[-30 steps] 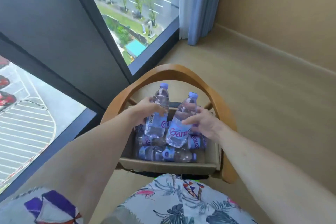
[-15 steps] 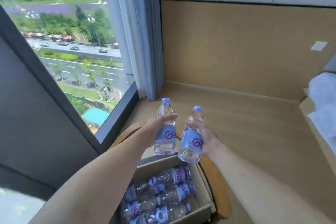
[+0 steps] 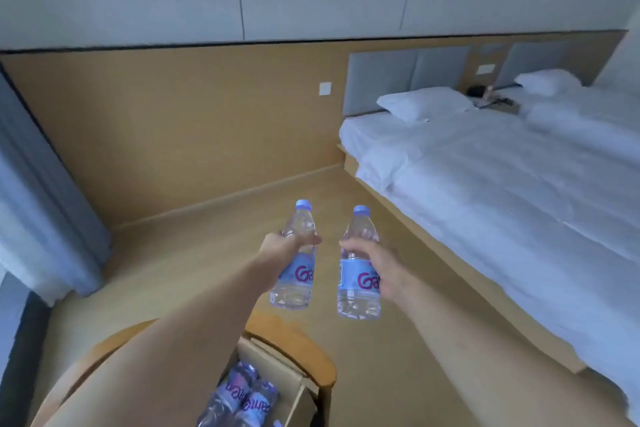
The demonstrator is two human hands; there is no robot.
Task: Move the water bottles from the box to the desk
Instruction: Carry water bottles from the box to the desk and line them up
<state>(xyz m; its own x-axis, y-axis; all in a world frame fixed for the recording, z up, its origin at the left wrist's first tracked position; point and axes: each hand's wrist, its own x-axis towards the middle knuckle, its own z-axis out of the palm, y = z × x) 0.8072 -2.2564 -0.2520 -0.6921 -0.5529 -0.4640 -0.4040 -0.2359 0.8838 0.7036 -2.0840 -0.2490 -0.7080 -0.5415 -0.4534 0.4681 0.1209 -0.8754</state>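
My left hand [image 3: 277, 246] grips a clear water bottle [image 3: 296, 274] with a blue cap and blue label, held upright in the air. My right hand [image 3: 377, 269] grips a second, matching bottle [image 3: 356, 274] just to its right, also upright. Both bottles hang above the floor, past the chair. Below them at the bottom edge, the cardboard box [image 3: 277, 360] sits on a wooden chair [image 3: 298, 340], with several more bottles [image 3: 242, 395] lying inside. No desk is in view.
A bed [image 3: 502, 191] with white sheets and pillows fills the right side. A wood-panelled wall [image 3: 173, 121] stands ahead, a grey-blue curtain [image 3: 41, 204] hangs at the left. Tan floor [image 3: 194, 253] lies between the chair and the bed.
Both hands lifted a bottle each out of the box and carried them up and forward. The view has swung right, from the window to the wall and bed.
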